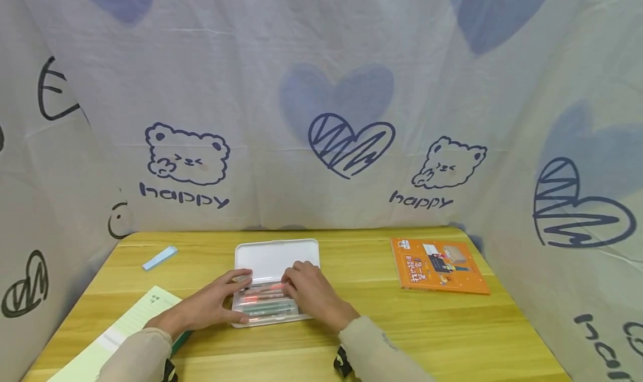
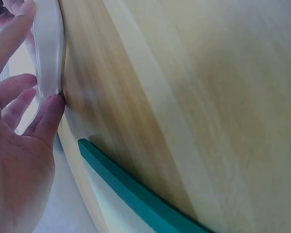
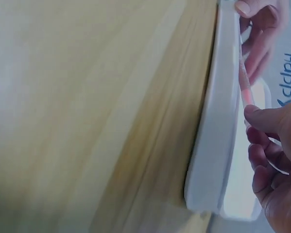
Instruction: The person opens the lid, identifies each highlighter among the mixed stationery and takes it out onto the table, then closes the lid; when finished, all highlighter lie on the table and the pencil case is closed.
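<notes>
A white pencil case (image 1: 276,254) lies with its lid raised toward the back. Several pens (image 1: 266,309) lie side by side in its tray, some with red or pinkish parts, others dark or green. My left hand (image 1: 213,304) grips the case's left end, thumb near the front corner and fingers toward the hinge. In the left wrist view its fingertips (image 2: 53,104) touch the case's end. Over the tray's right part, my right hand (image 1: 312,292) pinches a reddish pen (image 3: 246,94) between thumb and fingers, as the right wrist view shows.
A pale green notepad (image 1: 120,329) with a dark green edge lies partly beneath the left forearm. Behind it is a small light-blue strip (image 1: 159,257). An orange book (image 1: 442,266) rests at the table's back right. Printed cloth (image 1: 271,203) surrounds the wooden table (image 1: 432,337).
</notes>
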Motion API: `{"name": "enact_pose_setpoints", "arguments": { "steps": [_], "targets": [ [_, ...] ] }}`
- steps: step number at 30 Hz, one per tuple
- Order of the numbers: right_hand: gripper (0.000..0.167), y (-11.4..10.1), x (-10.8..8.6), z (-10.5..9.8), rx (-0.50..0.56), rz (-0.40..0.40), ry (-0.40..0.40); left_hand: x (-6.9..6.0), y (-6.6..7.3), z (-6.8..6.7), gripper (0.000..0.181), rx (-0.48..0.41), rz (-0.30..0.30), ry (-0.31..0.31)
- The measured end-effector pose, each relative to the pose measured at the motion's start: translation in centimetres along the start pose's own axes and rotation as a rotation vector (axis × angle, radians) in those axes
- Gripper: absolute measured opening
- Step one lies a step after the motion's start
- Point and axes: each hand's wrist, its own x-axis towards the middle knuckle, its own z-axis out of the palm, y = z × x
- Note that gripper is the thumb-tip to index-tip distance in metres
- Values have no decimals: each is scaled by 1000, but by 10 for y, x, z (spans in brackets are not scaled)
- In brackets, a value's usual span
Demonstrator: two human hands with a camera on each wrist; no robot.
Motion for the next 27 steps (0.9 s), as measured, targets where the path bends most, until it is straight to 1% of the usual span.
{"name": "enact_pose_setpoints", "arguments": {
  "steps": [3, 6, 11, 14, 16, 19, 21, 24, 27],
  "targets": [
    [12, 11, -6, -7, 20, 23, 9, 0, -1, 0, 94, -5, -9, -2],
    [11, 30, -15, -20, 57, 56, 35, 0, 0, 0, 95, -12, -12, -6],
    [8, 74, -39, -41, 134, 123, 110, -1, -1, -1, 94, -14, -13, -10],
    [6, 101, -51, -53, 177, 172, 124, -1, -1, -2, 93, -15, -21, -12],
    [7, 118, -57, -58, 186, 190, 112, -1, 0, -1, 93, -20, -31, -14],
    [7, 140, -63, -65, 194, 192, 72, -1, 0, -1, 93, -20, -37, -16],
    [7, 152, -65, -66, 187, 184, 48, -1, 1, -1, 93, -19, -38, -16],
    [6, 164, -67, -64, 178, 172, 15, -1, 2, -1, 92, -17, -27, -15],
    [4, 168, -69, -61, 163, 167, -28, -1, 3, 0, 92, -15, -19, -19]
  ]
}}
